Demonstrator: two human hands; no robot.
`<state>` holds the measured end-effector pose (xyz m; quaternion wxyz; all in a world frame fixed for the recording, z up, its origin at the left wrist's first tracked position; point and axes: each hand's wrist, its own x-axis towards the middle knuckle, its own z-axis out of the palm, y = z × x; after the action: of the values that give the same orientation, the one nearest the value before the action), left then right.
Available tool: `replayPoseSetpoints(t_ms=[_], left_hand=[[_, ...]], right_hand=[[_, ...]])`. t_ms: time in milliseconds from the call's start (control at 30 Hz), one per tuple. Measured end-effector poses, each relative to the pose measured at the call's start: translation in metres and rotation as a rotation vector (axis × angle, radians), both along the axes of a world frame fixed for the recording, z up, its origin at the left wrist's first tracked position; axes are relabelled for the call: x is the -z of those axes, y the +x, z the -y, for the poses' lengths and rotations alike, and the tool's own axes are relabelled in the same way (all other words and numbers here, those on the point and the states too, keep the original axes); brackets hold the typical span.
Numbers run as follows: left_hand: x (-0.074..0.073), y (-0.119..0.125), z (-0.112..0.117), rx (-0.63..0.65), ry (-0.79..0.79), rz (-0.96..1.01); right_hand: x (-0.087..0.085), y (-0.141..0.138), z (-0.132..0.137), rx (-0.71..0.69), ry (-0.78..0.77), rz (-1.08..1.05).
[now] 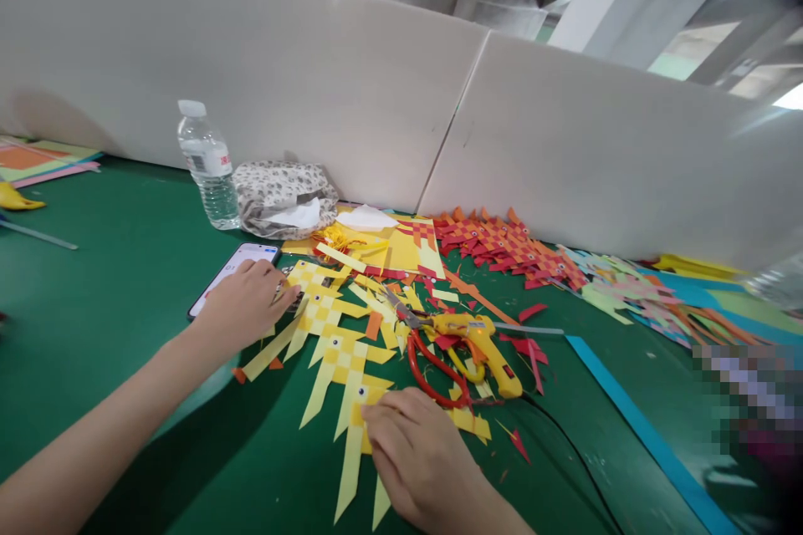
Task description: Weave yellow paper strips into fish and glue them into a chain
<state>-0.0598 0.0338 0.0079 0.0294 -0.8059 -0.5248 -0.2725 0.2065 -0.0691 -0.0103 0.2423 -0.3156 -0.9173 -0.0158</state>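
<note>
Several woven yellow paper fish (342, 364) with stick-on eyes lie in an overlapping row on the green table. My right hand (417, 451) is closed at the nearest fish, its fingers pressed together on the fish's edge beside the eye. Beyond the row's far end, my left hand (248, 301) rests by the right edge of a lit phone (213, 288). Its fingers are bent together and pointing down; what is under their tips is hidden. Right of the fish lie red-handled scissors (439, 376) and a yellow glue gun (486, 347), among yellow, red and orange paper scraps.
A water bottle (210, 171) and a patterned cloth pouch (285, 196) stand by the white partition (314, 75). Red woven fish (502, 242) are heaped at the back. A blue strip (646, 435) and black cord (577, 456) lie right. Colored paper (50, 159) sits far left.
</note>
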Motion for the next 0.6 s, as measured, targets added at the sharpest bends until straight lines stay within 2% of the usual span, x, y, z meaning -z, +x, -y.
replayPoseSetpoints(t_ms=[67, 133, 200, 300, 433, 600], left_hand=[[0.004, 0.002, -0.012, 0.008, -0.154, 0.109], [0.002, 0.008, -0.02, -0.057, -0.273, 0.261], [-0.003, 0.017, -0.025, -0.105, -0.397, 0.496], [-0.009, 0.028, -0.027, -0.102, -0.55, 0.823], [-0.008, 0.034, -0.023, -0.151, -0.646, 0.924], [-0.003, 0.036, -0.012, -0.001, -0.672, 1.087]], right_hand=[[0.001, 0.0, 0.0, 0.003, -0.017, 0.01], [0.002, 0.001, 0.0, 0.008, -0.028, 0.013], [0.002, 0.001, -0.001, 0.003, -0.033, 0.009], [0.002, 0.002, -0.001, -0.016, -0.035, -0.003], [0.002, 0.002, -0.001, -0.019, -0.05, -0.019], [-0.005, -0.001, -0.006, 0.049, -0.046, -0.14]])
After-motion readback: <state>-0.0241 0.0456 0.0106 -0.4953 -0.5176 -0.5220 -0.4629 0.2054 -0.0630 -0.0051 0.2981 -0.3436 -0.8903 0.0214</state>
